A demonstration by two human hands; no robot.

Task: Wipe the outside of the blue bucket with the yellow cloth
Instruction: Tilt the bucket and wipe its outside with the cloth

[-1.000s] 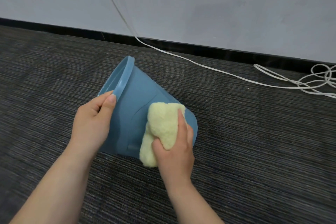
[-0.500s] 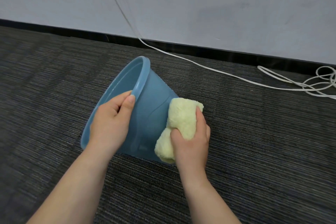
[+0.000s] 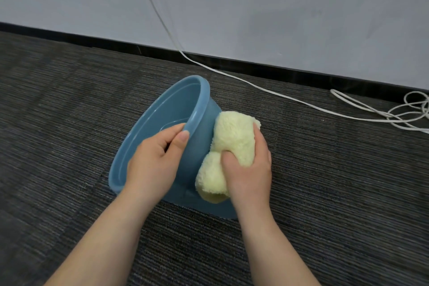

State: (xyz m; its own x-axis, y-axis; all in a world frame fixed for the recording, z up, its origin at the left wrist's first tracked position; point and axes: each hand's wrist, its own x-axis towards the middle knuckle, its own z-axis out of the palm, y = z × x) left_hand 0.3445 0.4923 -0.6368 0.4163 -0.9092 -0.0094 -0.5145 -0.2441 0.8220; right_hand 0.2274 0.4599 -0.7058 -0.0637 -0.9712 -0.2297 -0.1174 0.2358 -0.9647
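Two bare hands are working. The left hand [image 3: 155, 162] is closing tight around the rim of one blue bucket [image 3: 162, 121], which is tilting on the dark carpet [image 3: 58, 111]. The right hand [image 3: 249, 167] is squeezing one fluffy yellow cloth [image 3: 232, 137] against the bucket's outside. One white cord [image 3: 278, 97] is lying farther back, by the wall [image 3: 278, 7].

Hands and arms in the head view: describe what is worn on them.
Nothing is worn. The left hand and right hand are bare, with no gloves, rings or watch visible. Both forearms are uncovered to the frame's bottom edge; no sleeve shows. Fingernails look short and unpainted.
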